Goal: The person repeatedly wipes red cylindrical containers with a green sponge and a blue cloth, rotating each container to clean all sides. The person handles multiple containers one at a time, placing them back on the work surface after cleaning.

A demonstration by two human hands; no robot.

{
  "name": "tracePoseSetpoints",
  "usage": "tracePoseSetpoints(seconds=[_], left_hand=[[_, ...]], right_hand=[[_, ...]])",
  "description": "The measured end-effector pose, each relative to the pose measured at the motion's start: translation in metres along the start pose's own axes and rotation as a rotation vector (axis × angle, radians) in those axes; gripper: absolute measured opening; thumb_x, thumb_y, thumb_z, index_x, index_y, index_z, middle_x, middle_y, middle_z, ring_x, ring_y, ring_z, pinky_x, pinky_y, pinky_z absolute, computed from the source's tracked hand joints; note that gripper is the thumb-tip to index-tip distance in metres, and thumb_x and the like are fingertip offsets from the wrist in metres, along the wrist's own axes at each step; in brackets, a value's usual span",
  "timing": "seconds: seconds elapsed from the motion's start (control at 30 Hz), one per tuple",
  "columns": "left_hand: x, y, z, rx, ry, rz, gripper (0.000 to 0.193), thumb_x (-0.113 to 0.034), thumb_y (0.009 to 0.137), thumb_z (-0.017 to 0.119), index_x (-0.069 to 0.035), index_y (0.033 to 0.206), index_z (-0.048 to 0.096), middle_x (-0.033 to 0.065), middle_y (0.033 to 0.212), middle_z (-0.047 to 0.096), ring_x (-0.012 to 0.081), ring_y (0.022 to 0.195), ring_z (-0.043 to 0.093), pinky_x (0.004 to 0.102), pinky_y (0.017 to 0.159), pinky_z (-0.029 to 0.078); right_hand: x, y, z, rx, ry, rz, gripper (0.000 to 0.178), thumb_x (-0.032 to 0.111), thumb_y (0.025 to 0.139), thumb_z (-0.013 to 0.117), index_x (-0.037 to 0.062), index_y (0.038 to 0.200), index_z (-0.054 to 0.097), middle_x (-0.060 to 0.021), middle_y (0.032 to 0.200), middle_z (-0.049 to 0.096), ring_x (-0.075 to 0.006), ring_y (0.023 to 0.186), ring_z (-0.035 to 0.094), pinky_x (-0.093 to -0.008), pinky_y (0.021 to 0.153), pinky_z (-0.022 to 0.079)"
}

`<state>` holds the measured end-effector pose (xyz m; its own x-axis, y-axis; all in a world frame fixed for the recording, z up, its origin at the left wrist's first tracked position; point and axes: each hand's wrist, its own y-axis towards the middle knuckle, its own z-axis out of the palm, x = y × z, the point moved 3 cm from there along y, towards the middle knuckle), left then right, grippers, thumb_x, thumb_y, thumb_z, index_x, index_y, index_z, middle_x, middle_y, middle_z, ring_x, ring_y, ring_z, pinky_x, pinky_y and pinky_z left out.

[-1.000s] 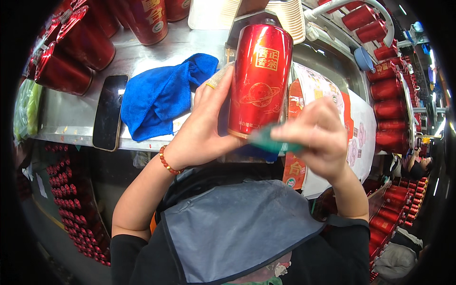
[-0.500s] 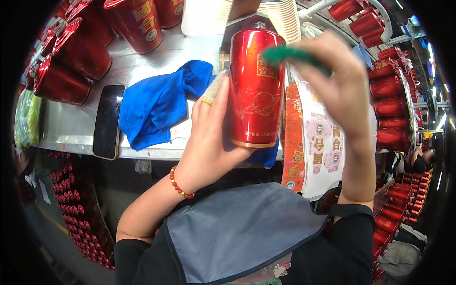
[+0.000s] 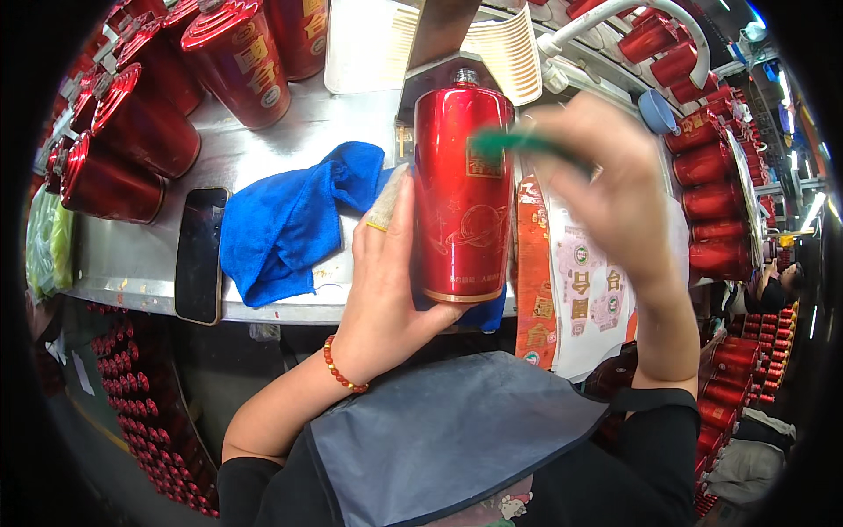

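A glossy red bottle [image 3: 464,220] with gold line drawings and a square gold label panel stands roughly upright in front of me. My left hand [image 3: 386,263] grips it from the left and under its base; a pale cloth finger cover [image 3: 385,204] sits on one finger. In my right hand [image 3: 619,176], smeared by motion, is a slim green brush [image 3: 505,142]. Its tip is over the square panel; blur hides whether it touches. A crumpled blue cloth [image 3: 285,224] lies left of the bottle.
On the metal table [image 3: 132,255] lie a dark phone [image 3: 202,255], printed label sheets [image 3: 580,281] and a ribbed cream tray [image 3: 373,48]. Several red bottles [image 3: 235,61] crowd the far left. A blue cup [image 3: 657,110] and more bottles [image 3: 716,206] are at right.
The whole scene sits lower in the picture, the bottle included. The green brush remains over the square panel, and my right hand is still blurred. My left hand keeps its grip.
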<state>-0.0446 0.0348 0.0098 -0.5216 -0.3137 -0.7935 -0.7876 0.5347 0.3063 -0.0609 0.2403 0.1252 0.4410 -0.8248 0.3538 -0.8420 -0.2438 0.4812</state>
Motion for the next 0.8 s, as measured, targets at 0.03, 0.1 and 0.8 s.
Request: tracePoseSetpoints(seconds=[0.03,0.1,0.8], left_hand=[[-0.004,0.001,0.0,-0.01,0.021,0.015,0.123,-0.027,0.073,0.092,0.003,0.163,0.013,0.0267,0.161,0.03,0.0431,0.142,0.036,0.0507,0.118,0.029],[-0.008,0.005,-0.002,-0.028,0.061,0.049,0.123,-0.026,0.074,0.091,0.005,0.162,0.011,0.03,0.158,0.032,0.0465,0.141,0.036,0.0523,0.117,0.03],[0.024,0.015,-0.009,0.087,0.001,0.175,0.132,-0.034,0.07,0.095,0.003,0.163,0.009,0.0297,0.161,0.027,0.0462,0.15,0.028,0.0498,0.122,0.029]], right_hand=[[-0.003,0.011,-0.016,-0.064,-0.305,-0.008,0.015,0.014,0.08,0.08,0.0095,0.094,0.076,-0.0081,0.074,0.059,-0.0266,0.072,0.061,-0.0381,0.064,0.05],[0.009,0.0,-0.008,0.061,-0.099,-0.059,0.018,0.015,0.081,0.08,0.0115,0.099,0.078,-0.0077,0.077,0.062,-0.0265,0.073,0.063,-0.0367,0.066,0.05],[-0.055,-0.076,0.011,-0.248,0.357,0.521,0.019,0.013,0.092,0.077,0.0007,0.106,0.077,-0.0043,0.087,0.073,-0.009,0.076,0.067,-0.0244,0.066,0.052]])
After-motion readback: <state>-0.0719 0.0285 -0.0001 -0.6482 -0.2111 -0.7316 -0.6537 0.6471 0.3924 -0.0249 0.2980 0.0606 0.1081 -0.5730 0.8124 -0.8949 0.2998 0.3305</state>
